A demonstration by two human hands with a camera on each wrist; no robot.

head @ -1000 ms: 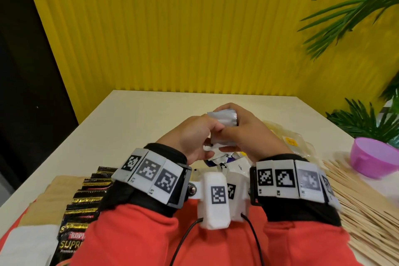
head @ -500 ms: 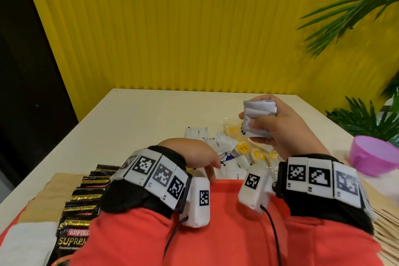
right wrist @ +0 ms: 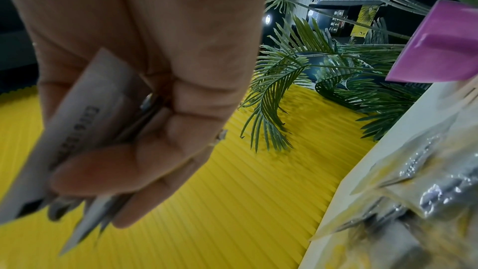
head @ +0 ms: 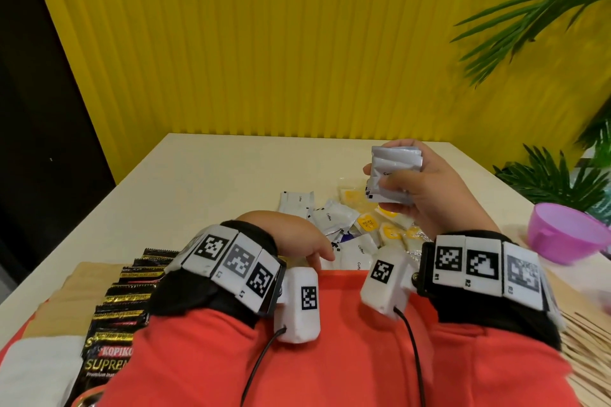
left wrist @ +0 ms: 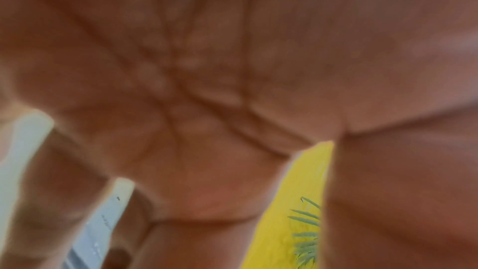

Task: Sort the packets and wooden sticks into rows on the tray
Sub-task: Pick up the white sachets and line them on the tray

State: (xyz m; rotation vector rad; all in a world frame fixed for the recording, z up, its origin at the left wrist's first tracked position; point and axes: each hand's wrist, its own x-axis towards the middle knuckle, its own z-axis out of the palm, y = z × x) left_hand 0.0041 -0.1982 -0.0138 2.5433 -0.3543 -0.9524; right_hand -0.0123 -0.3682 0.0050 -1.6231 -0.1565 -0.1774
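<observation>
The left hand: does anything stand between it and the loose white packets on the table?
Nothing visible does. The left hand hovers just above the loose white packets, its fingers pointing down at the nearest ones.

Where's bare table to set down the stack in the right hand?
Bare table lies beyond and left of the loose packets. It is crowded at the black packet row, wooden sticks and purple bowl. The right hand holds the silver packets.

My right hand (head: 426,188) grips a stack of silvery-white foil packets (head: 393,175) upright above loose white and yellow packets (head: 360,228); black packets (head: 122,304) overlap in a row at left.
</observation>
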